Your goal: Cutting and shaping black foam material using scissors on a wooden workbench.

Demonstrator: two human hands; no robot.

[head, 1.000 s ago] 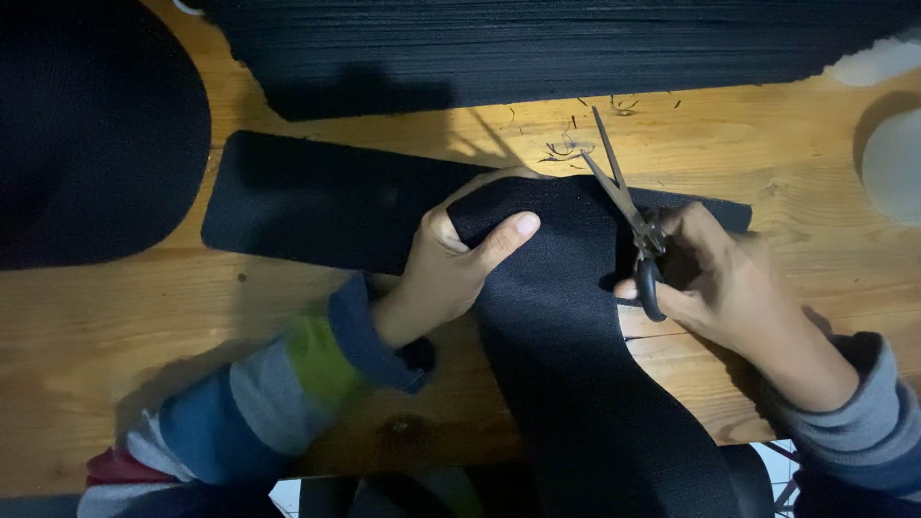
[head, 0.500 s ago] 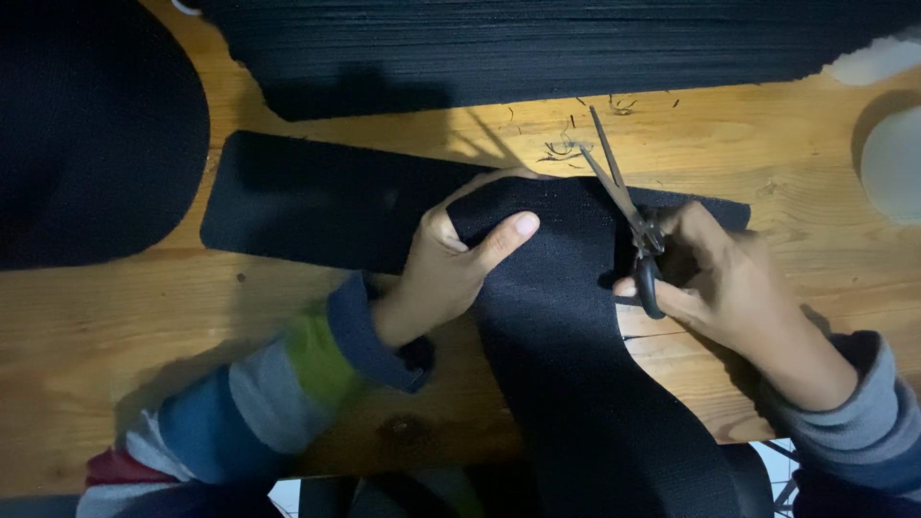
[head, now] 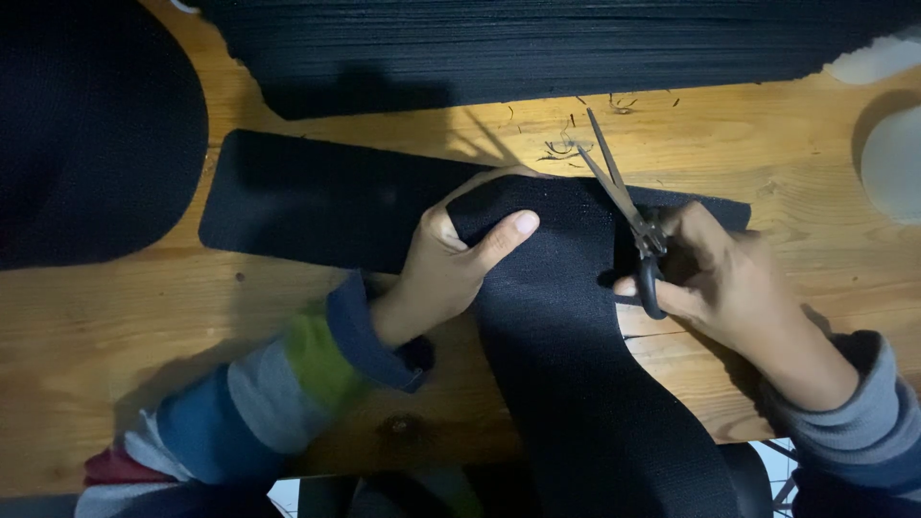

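My left hand (head: 451, 264) grips the folded edge of a wide black fabric strip (head: 566, 355) that runs from the table down toward my lap. My thumb lies on top of the fold, fingers tucked beneath. My right hand (head: 715, 278) holds a pair of scissors (head: 628, 206) with dark handles, blades parted and pointing up-left at the strip's top edge. A flat black fabric piece (head: 307, 197) lies under the strip, stretching left across the wooden table (head: 115, 326).
A large stack of black material (head: 537, 43) fills the top of the table. A rounded black fabric piece (head: 86, 134) lies at the left. A pale round object (head: 892, 163) sits at the right edge. Thread scraps (head: 566, 144) lie near the scissor tips.
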